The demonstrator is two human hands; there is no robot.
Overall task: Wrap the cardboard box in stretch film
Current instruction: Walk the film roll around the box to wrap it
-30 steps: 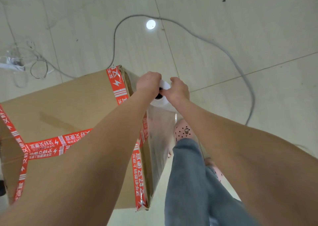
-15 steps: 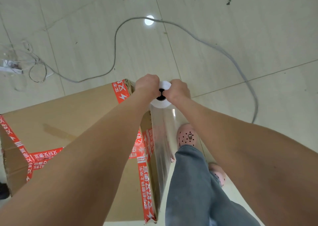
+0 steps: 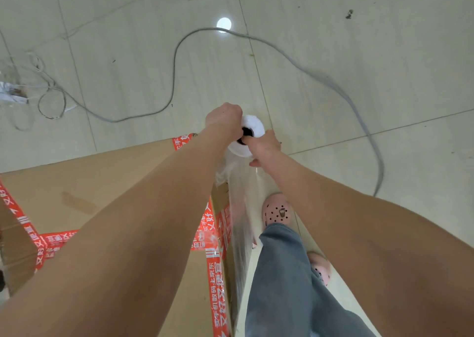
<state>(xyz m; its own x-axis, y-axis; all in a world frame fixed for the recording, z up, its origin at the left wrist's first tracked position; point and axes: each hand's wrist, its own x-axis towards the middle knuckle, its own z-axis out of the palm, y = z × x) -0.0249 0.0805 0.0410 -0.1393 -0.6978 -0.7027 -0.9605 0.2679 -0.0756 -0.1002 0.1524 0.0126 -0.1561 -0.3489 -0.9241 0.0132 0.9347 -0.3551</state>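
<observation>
While the box [image 3: 115,182] stood on the floor [image 3: 333,54] at lower left, film [image 3: 241,234] ran down its right side from the upright roll [image 3: 252,127], whose top end the left hand [image 3: 224,117] and right hand [image 3: 261,145] both gripped with curled fingers

The cardboard box [image 3: 102,190] stands left of my feet [image 3: 277,212]. At its far corner, the film roll [image 3: 254,127] sits between my left hand [image 3: 224,117] and right hand [image 3: 261,145].

— Where can we pass?
— Ahead the floor [image 3: 384,54] is open, save a cable [image 3: 174,62] looping across it.
— And left?
— The box [image 3: 102,182] blocks us. The film roll [image 3: 252,129] and its sheet fill the gap toward our leg [image 3: 282,272].
</observation>
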